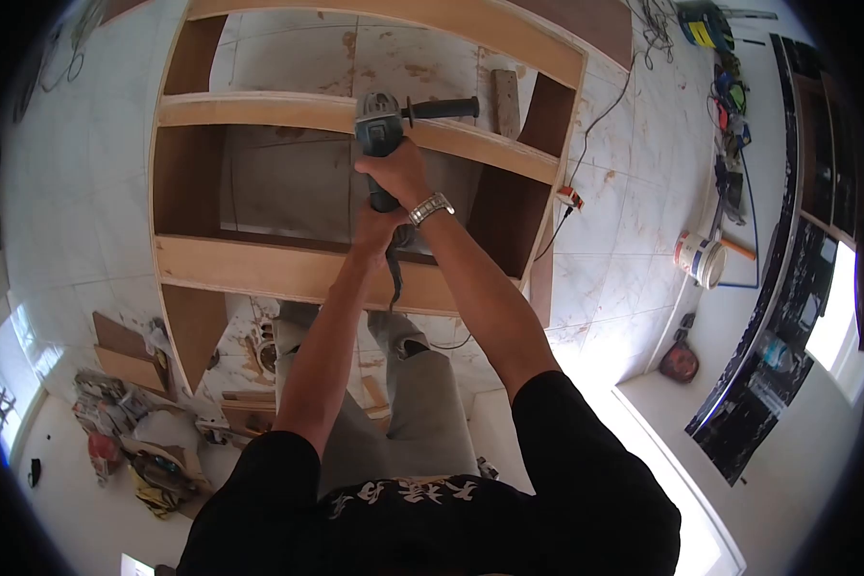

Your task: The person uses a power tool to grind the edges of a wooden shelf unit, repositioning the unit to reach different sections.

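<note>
An angle grinder (pixel 379 130) with a black side handle (pixel 444 108) is held out in front of me, its head over the middle rail of a wooden cabinet frame (pixel 259 110). My right hand (pixel 400 175), with a metal watch (pixel 431 208) at the wrist, wraps around the grinder body. Closer to me, my left hand (pixel 378 227) grips the rear end, where the power cord (pixel 395 278) hangs down. The grinder's disc side is hidden from this view.
The frame's front rail (pixel 278 272) lies between my legs and the grinder. An extension socket (pixel 569 198) with cords sits right of the frame. A white bucket (pixel 701 259) and tools line the right wall; scraps and bags (pixel 154 432) pile up at left.
</note>
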{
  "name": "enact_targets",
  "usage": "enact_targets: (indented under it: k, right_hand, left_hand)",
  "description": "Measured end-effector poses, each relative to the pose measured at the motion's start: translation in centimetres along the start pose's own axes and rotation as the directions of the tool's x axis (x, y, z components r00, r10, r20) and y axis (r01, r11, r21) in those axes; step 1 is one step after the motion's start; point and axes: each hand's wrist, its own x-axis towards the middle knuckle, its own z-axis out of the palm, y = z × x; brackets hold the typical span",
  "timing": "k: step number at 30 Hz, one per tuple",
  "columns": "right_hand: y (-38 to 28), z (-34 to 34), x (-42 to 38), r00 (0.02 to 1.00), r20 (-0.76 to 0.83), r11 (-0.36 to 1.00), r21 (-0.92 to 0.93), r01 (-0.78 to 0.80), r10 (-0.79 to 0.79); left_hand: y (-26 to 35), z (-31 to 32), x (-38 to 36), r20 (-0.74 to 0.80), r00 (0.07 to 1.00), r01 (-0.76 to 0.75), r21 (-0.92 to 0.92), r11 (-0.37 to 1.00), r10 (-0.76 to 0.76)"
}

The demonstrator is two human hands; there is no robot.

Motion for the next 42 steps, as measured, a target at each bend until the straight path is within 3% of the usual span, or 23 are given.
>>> enact_targets:
  k: [4,7,10,13,16,18,19,20,22,23,24,25,27,30,33,36,39,40,42]
  right_hand:
    - [1.9,-2.1,-0.2,0.998,0.023,0.997,0.052,-0.064,0.062]
    - [3.7,-6.4,-1.4,0.981,-0.143,0.991,0.034,-0.131,0.134]
    - [7.7,-10.2,-1.5,0.988,-0.085,0.985,0.125,-0.12,0.131]
    - [7.3,-14.8,-6.2,0.964,0.014,0.792,0.566,-0.228,0.267]
    - [5.3,-16.9,-12.2,0.99,-0.063,0.734,0.677,-0.052,0.127]
    - [5.7,-18.2,-15.4,0.996,0.078,0.631,0.771,-0.089,0.045]
    - [7.2,-18.7,-16.4,0.992,0.11,0.648,0.761,-0.041,-0.068]
    - [8.4,-18.0,-17.7,0.988,0.095,0.504,0.864,-0.023,-0.118]
    - [8.4,-17.7,-21.4,0.986,0.099,0.436,0.899,-0.03,-0.135]
    - [7.8,-17.7,-23.5,0.988,0.102,0.407,0.912,-0.045,-0.119]
    - [6.0,-17.8,-26.1,0.998,0.02,0.544,0.839,0.019,-0.066]
    - [4.3,-17.9,-28.8,0.998,-0.062,0.673,0.738,0.054,-0.013]
    - [5.8,-15.7,-30.8,0.978,-0.123,0.804,0.591,-0.066,0.171]
    - [6.4,-14.0,-35.5,0.96,-0.176,0.723,0.69,-0.039,0.219]
    - [8.2,-12.1,-37.9,0.934,-0.246,0.705,0.709,-0.007,0.258]
    - [6.7,-11.9,-40.5,0.903,-0.353,0.674,0.731,0.104,0.244]
    - [3.5,-13.1,-42.7,0.844,-0.499,0.845,0.522,0.113,0.196]
    - [2.9,-13.4,-43.2,0.846,-0.512,0.855,0.497,0.149,0.15]
    - [2.7,-13.2,-42.6,0.818,-0.565,0.857,0.468,0.213,0.106]
  left_hand:
    - [0.2,1.4,-1.3,0.077,0.996,0.03,0.067,0.997,-0.035]
    - [-1.6,4.4,-0.3,0.214,0.975,0.037,0.131,0.991,-0.065]
    - [-3.1,7.9,-1.0,0.26,0.96,0.046,0.218,0.975,-0.103]
    - [-2.8,10.6,-4.4,0.276,0.952,0.052,0.286,0.957,-0.134]
    - [-2.0,12.2,-9.3,0.258,0.959,0.02,0.354,0.935,-0.118]
    - [-1.8,12.3,-12.4,0.252,0.964,-0.013,0.374,0.927,-0.089]
    - [-2.0,12.1,-14.1,0.276,0.959,-0.037,0.37,0.928,-0.072]
    - [-2.2,11.7,-15.7,0.264,0.963,-0.059,0.415,0.908,-0.058]
    - [-5.5,9.0,-16.4,0.269,0.963,-0.143,0.464,0.875,0.014]
    - [-4.0,9.4,-19.3,0.31,0.95,-0.217,0.557,0.802,0.041]
    - [-5.4,8.2,-20.3,0.396,0.893,-0.428,0.604,0.672,0.213]
    - [-4.3,8.7,-23.4,0.381,0.911,-0.386,0.652,0.653,0.157]
    - [-2.0,9.4,-28.5,0.33,0.943,-0.27,0.831,0.486,-0.041]
    - [-6.9,5.6,-29.0,0.465,0.883,-0.432,0.762,0.482,0.056]
    - [-7.6,3.9,-32.1,0.51,0.857,-0.46,0.705,0.54,0.065]
    - [-8.1,2.8,-31.9,0.648,0.76,-0.527,0.572,0.628,0.048]
    - [-7.8,2.9,-32.0,0.674,0.734,-0.546,0.509,0.665,0.086]
    - [-7.9,3.0,-32.0,0.59,0.807,-0.476,0.623,0.62,0.027]
    - [-4.0,4.4,-35.3,0.609,0.792,-0.505,0.617,0.603,0.039]
